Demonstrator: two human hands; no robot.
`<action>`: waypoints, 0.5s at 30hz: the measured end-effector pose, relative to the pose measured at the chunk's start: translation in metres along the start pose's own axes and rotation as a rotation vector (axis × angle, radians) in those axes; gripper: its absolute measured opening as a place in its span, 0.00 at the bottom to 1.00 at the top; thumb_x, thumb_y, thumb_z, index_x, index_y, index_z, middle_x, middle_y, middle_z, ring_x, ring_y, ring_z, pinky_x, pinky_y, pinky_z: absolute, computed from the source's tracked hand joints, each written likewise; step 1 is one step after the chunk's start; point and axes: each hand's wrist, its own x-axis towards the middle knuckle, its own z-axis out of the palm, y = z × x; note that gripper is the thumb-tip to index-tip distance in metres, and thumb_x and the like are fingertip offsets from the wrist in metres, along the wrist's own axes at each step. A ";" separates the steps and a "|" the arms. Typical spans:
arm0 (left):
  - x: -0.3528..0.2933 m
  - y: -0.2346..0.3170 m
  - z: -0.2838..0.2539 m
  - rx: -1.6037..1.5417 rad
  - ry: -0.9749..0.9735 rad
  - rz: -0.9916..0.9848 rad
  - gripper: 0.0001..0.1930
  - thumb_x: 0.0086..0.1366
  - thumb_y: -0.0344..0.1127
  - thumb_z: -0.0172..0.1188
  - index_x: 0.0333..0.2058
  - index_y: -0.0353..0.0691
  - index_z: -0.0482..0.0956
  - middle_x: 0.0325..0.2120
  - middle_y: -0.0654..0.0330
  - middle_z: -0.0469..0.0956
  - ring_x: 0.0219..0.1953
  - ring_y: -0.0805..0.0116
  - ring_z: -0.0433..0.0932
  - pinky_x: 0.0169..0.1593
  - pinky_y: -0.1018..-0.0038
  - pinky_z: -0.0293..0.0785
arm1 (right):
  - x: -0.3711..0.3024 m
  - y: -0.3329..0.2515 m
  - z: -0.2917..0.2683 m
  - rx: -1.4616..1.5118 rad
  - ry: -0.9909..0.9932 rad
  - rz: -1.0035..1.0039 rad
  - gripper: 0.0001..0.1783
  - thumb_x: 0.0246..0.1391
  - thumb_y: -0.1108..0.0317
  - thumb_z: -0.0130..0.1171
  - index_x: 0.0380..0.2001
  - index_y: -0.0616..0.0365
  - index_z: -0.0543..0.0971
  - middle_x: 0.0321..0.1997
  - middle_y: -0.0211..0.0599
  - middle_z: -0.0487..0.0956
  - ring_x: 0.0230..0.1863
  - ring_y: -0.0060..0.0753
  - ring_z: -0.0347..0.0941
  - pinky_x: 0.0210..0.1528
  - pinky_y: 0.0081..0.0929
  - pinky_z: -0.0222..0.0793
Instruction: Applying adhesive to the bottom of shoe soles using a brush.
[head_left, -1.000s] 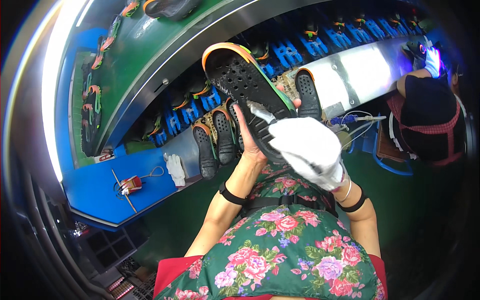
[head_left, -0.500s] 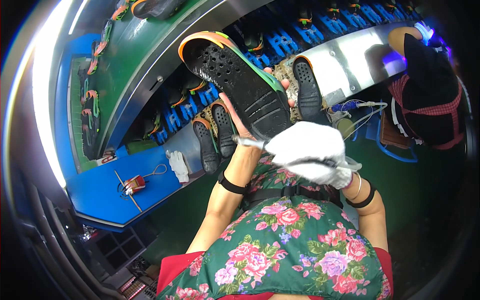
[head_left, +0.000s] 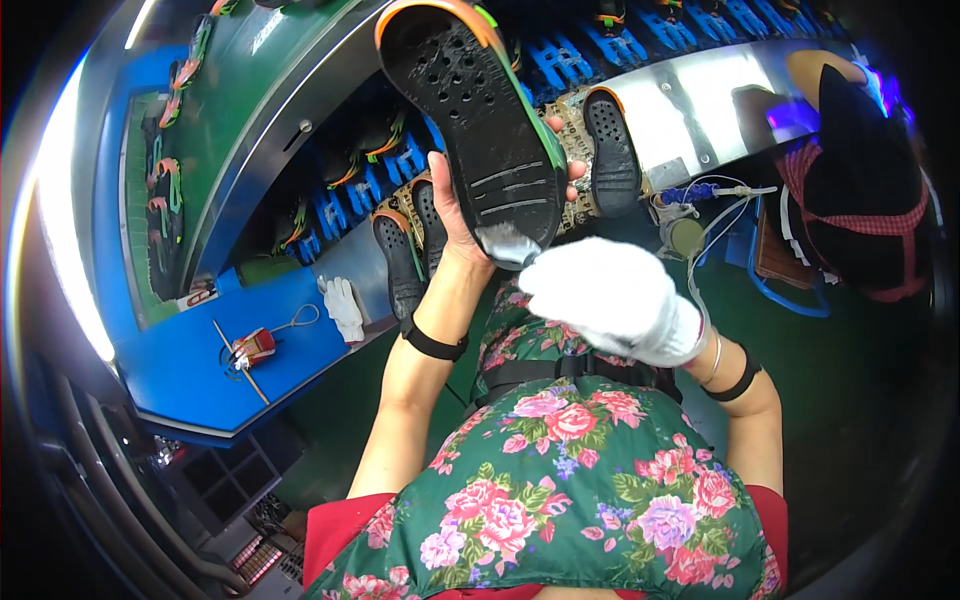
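Nearest me, right hand in a white glove, fingers curled shut, knuckles at the shoe's heel; what it pinches, I can't tell. Left hand bare, clamped on the shoe from behind, sole turned to me, prob. so the tread and the pale heel patch show. Beyond: more shoes on blue racks. Spare glove on blue bench, left.

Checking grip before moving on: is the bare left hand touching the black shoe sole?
Touching. The head view shows the left hand wrapped around the black shoe sole, palm behind it and fingertips curling over its right edge.
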 end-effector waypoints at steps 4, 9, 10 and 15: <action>-0.004 0.005 -0.002 0.101 -0.067 -0.062 0.56 0.59 0.78 0.54 0.73 0.41 0.52 0.68 0.40 0.60 0.59 0.30 0.73 0.56 0.45 0.80 | 0.009 -0.005 -0.009 0.400 -0.056 0.062 0.13 0.49 0.74 0.72 0.41 0.52 0.87 0.43 0.38 0.87 0.40 0.36 0.84 0.44 0.31 0.81; -0.007 0.008 0.005 0.019 -0.123 -0.143 0.48 0.66 0.66 0.53 0.72 0.34 0.54 0.67 0.34 0.60 0.60 0.27 0.72 0.59 0.46 0.77 | 0.008 0.000 -0.012 0.062 -0.041 0.074 0.18 0.47 0.77 0.70 0.43 0.51 0.87 0.45 0.37 0.87 0.44 0.40 0.84 0.46 0.33 0.81; -0.008 0.010 0.002 0.015 -0.120 -0.136 0.48 0.66 0.66 0.53 0.72 0.34 0.54 0.67 0.34 0.60 0.60 0.27 0.72 0.59 0.46 0.77 | 0.006 -0.003 -0.010 -0.005 -0.129 -0.002 0.18 0.48 0.77 0.68 0.45 0.51 0.86 0.47 0.37 0.86 0.46 0.40 0.84 0.46 0.34 0.81; -0.011 0.023 -0.010 0.038 -0.001 -0.302 0.45 0.65 0.59 0.59 0.70 0.31 0.58 0.62 0.30 0.67 0.61 0.23 0.69 0.64 0.42 0.70 | 0.002 -0.004 -0.006 0.293 -0.119 0.065 0.14 0.46 0.74 0.71 0.40 0.52 0.87 0.45 0.37 0.87 0.45 0.41 0.84 0.48 0.34 0.80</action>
